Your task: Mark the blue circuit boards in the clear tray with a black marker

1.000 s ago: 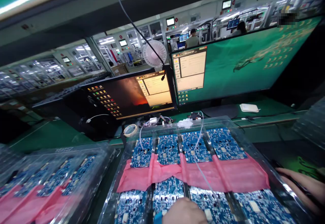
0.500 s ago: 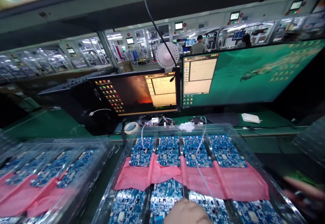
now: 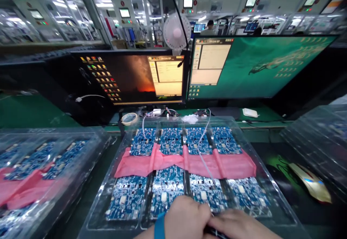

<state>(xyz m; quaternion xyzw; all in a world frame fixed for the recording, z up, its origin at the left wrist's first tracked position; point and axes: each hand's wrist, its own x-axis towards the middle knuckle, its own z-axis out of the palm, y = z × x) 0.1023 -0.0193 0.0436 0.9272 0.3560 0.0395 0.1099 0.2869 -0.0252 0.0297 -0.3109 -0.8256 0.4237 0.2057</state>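
My left hand (image 3: 187,213), with a blue band (image 3: 159,226) at the wrist, is curled at the front edge of the clear plastic tray (image 3: 93,220). Against it from the right lies my right hand (image 3: 241,225), its fingers bent inward. A dark object (image 3: 217,232) shows between the two hands, mostly covered, so its kind cannot be made out. Beyond the hands, blue circuit boards (image 3: 127,197) sit in two rows of tray compartments. A pink sheet (image 3: 202,166) lies across the tray between the rows, and a thin white cable (image 3: 202,147) runs over the boards.
At left stands another tray (image 3: 89,166) of boards with pink sheet. A gold computer mouse (image 3: 310,183) lies at right, near further clear trays (image 3: 322,141). Behind are two monitors (image 3: 130,76) (image 3: 260,69), a small fan (image 3: 176,33) and a tape roll (image 3: 129,118).
My right hand has come from beside the mouse at right to meet my left hand at the tray's front. The left hand stays near the tray front. The view has levelled and shifted.
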